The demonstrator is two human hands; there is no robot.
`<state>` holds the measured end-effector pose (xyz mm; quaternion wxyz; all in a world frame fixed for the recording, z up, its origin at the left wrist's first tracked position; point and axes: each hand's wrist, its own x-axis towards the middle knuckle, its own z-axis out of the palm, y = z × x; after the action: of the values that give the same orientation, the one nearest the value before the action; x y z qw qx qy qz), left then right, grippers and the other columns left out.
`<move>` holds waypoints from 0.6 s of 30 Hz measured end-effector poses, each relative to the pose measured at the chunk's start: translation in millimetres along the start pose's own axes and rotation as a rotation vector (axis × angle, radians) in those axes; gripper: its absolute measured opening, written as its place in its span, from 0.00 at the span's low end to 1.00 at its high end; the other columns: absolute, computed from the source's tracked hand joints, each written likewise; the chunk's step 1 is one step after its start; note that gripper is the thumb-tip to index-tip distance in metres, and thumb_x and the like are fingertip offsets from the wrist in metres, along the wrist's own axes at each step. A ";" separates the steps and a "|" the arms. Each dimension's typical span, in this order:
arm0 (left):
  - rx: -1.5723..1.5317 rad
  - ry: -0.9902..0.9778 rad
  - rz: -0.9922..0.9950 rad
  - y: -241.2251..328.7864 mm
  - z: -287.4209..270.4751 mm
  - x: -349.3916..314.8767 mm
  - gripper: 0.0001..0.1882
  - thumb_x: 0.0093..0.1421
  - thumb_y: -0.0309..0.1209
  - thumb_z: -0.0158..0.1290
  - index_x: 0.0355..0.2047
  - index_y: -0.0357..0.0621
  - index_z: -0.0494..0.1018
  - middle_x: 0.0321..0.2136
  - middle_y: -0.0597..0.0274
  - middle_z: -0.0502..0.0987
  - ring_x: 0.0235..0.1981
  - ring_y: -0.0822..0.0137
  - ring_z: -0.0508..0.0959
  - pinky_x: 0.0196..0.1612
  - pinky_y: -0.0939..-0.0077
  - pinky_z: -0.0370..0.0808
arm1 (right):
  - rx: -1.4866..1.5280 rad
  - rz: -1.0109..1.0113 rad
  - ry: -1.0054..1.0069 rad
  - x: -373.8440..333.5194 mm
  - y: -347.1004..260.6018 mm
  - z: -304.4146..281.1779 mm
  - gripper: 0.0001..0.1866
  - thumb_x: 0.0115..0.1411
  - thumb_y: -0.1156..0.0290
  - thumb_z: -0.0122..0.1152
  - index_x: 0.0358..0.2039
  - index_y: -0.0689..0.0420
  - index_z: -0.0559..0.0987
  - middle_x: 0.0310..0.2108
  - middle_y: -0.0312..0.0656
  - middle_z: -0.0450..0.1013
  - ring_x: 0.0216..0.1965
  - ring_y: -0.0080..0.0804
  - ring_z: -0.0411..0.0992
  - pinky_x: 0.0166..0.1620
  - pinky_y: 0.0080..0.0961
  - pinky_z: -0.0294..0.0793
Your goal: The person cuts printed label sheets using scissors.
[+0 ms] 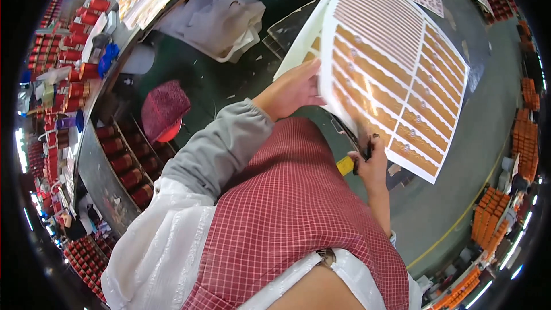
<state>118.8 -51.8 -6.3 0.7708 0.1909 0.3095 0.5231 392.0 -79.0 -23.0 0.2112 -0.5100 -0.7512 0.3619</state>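
Observation:
My left hand [295, 89] grips the near-left edge of a large white printed sheet [408, 97]. Bands of gold-brown scalloped labels fill most of it, and thin brown stripes run across its far part. A second sheet [294, 56] shows behind it, held in the same hand. Below the sheet's lower edge, my right hand [374, 166] is closed around the handles of dark scissors [349, 133]. Their blades point up and left toward the sheet's edge; whether they touch the paper I cannot tell. Glare and blur hide part of the print there.
On the left runs a workbench [112, 89] with many red spools [86, 16]. A white plastic-lined bin [221, 26] stands on the floor beyond my left arm. Near the bench is a dark red checked cap-like cloth [165, 110]. Orange stacks [488, 218] line the right side.

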 end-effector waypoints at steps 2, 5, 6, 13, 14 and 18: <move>0.017 -0.013 -0.005 7.5 6.5 2.6 0.25 0.66 0.43 0.33 0.57 0.40 0.54 0.47 0.56 0.68 0.44 0.66 0.72 0.46 0.70 0.70 | -0.124 0.005 0.037 11.3 -8.9 15.4 0.22 0.44 0.77 0.64 0.36 0.60 0.62 0.44 0.50 0.68 0.38 0.48 0.70 0.39 0.34 0.70; 0.067 -0.036 0.043 9.5 -5.4 -0.5 0.23 0.65 0.40 0.37 0.55 0.39 0.57 0.44 0.56 0.71 0.41 0.67 0.73 0.45 0.73 0.71 | -0.280 -0.043 0.232 24.3 18.8 36.8 0.21 0.43 0.80 0.63 0.38 0.59 0.65 0.32 0.48 0.71 0.33 0.44 0.72 0.36 0.30 0.71; 0.274 0.053 0.182 9.9 -23.0 -0.1 0.20 0.63 0.34 0.42 0.53 0.36 0.60 0.41 0.56 0.73 0.39 0.68 0.74 0.43 0.77 0.71 | -0.286 -0.011 0.250 27.9 14.9 36.3 0.19 0.43 0.81 0.62 0.36 0.60 0.66 0.31 0.47 0.71 0.31 0.40 0.72 0.35 0.28 0.71; 0.469 0.552 0.022 -12.5 -111.6 19.1 0.17 0.55 0.33 0.51 0.43 0.36 0.67 0.36 0.57 0.73 0.34 0.67 0.73 0.33 0.74 0.71 | -0.227 -0.006 0.297 56.8 -1.4 29.7 0.22 0.40 0.85 0.64 0.36 0.61 0.66 0.27 0.45 0.70 0.29 0.33 0.74 0.33 0.24 0.73; 0.434 0.494 -0.015 -10.4 -106.8 20.6 0.16 0.55 0.32 0.51 0.42 0.37 0.67 0.35 0.58 0.73 0.34 0.67 0.73 0.32 0.74 0.71 | -0.199 0.013 0.287 61.3 -9.6 29.2 0.21 0.41 0.84 0.64 0.36 0.62 0.66 0.26 0.44 0.69 0.27 0.31 0.72 0.32 0.21 0.72; 0.354 0.390 -0.030 7.8 -84.7 13.9 0.14 0.56 0.35 0.51 0.40 0.42 0.68 0.33 0.63 0.73 0.33 0.73 0.72 0.32 0.77 0.69 | -0.096 0.097 0.253 76.0 -19.9 32.9 0.15 0.47 0.78 0.62 0.34 0.62 0.67 0.25 0.38 0.70 0.25 0.20 0.66 0.31 0.16 0.67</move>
<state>59.7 -38.5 -67.7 0.6590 0.2140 0.5417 0.4760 327.5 -24.2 -33.2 0.2616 -0.5970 -0.7094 0.2681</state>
